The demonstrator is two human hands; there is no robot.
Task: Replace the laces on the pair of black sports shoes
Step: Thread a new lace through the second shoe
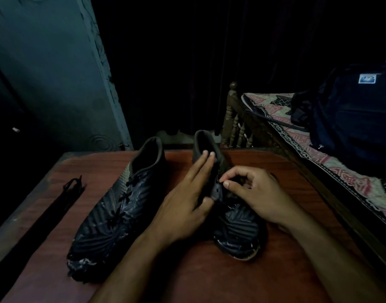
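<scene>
The right hand (259,193) pinched the thin black lace (220,185) on the ribbed black sports shoe (238,226); left of that grip, the flat left hand (187,206) pressed its collar, bare reddish wooden table (209,276) nearer.

Two scuffed black shoes (113,206) upright, spare laces (63,197) left.

No readable text anywhere. Dark backpack (349,119) on bed carries small white-and-blue logo patch (367,79); lettering on patch too blurred to make out.
</scene>
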